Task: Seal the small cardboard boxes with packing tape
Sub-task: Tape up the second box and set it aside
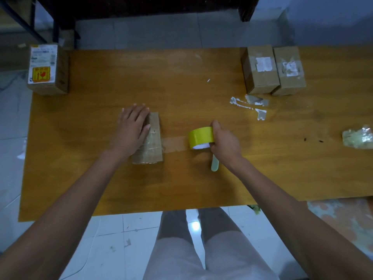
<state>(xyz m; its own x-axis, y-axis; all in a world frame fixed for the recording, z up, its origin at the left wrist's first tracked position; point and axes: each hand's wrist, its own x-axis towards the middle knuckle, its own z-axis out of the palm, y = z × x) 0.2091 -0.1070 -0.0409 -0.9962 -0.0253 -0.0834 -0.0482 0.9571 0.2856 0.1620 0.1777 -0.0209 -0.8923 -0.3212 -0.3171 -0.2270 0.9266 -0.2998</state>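
Here the left hand (132, 130) lies flat, fingers straight, on the small cardboard box (150, 141) at the middle of the wooden surface (181, 178). A clear tape strip (174, 144) stretches rightward to the yellow tape roll (200, 137), which the right hand (225, 143) holds in a closed grip.

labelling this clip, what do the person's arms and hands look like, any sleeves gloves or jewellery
Both forearms are bare up to the frame edge, with no sleeves in view. The left hand and right hand are bare too: no gloves, and no watch, ring or wristband visible.
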